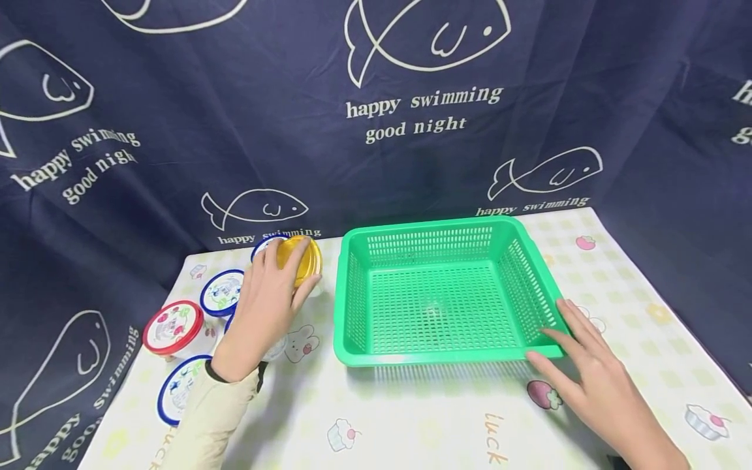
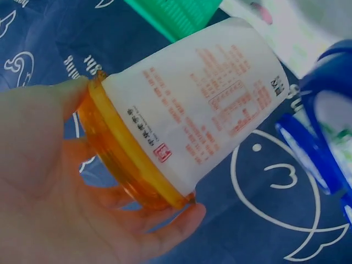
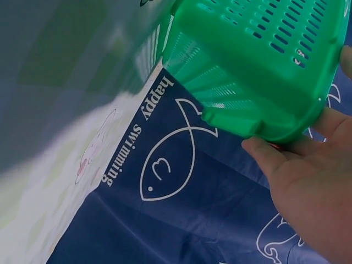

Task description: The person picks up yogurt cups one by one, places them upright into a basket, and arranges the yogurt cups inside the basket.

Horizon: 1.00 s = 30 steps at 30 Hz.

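Note:
My left hand (image 1: 264, 307) grips a white cup by its golden-orange lid (image 1: 302, 260), fingers spread around the lid's edge. In the left wrist view the cup's white side (image 2: 203, 99) with orange print shows plainly. Beside that hand stand several tubs with blue-rimmed lids (image 1: 222, 292), some partly hidden behind the hand and sleeve. Farther left is a tub with a red-rimmed lid (image 1: 173, 328). At the near right corner of a green plastic basket (image 1: 437, 358), my right hand (image 1: 593, 372) holds the rim, fingers over the right edge and thumb at the front.
A pale tablecloth (image 1: 423, 418) with printed cakes and strawberries covers the table. Behind it hangs a dark blue curtain (image 1: 282, 130) with fish drawings. The basket, with perforated walls and nothing inside, stands right of the tubs.

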Motion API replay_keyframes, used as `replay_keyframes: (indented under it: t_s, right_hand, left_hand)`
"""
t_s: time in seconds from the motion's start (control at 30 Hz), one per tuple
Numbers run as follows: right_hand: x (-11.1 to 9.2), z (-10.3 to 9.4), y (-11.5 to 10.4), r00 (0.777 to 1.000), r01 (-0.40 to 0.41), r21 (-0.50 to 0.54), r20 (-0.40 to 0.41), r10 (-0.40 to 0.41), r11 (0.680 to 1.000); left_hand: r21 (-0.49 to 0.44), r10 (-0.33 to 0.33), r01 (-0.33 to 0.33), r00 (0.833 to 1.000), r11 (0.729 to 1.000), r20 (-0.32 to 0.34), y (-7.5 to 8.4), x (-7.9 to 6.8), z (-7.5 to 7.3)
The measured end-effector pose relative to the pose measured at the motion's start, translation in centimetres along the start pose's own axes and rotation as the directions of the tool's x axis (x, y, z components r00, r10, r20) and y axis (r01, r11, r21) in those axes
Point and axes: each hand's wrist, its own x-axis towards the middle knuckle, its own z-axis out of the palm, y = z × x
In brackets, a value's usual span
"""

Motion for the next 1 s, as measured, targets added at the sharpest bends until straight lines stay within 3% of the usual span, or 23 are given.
replay_keyframes:
  t_s: [0.27, 0.5, 0.67, 1.0]
  right_hand:
    - [-0.1, -0.1, 0.4, 0.999, -0.009, 0.011, -0.034, 0.009, 1.000]
    - [-0.3, -0.2, 0.4, 0.999, -0.049, 0.032, 0.016, 0.048, 0.998]
    - [-0.4, -0.3, 0.4, 0.997, -0.063, 0.044, 0.047, 0.061, 0.997]
    - [-0.1, -0.4, 0.6, 0.999, -0.014, 0.040, 0.035, 0.013, 0.999]
  left_hand:
    - [0.020, -0.005, 0.008, 0.991, 1.000, -0.136, 0.9, 1.6, -1.3]
    - [0.002, 0.015, -0.015, 0.979, 1.000, -0.205, 2.4, 2.8, -2.5]
    - [-0.026, 0.022, -0.028, 0.977, 0.999, -0.213, 3.4, 3.7, -2.9]
    - [-0.071, 0.033, -0.048, 0.978, 0.996, -0.208, 4.8, 5.3, -2.6]
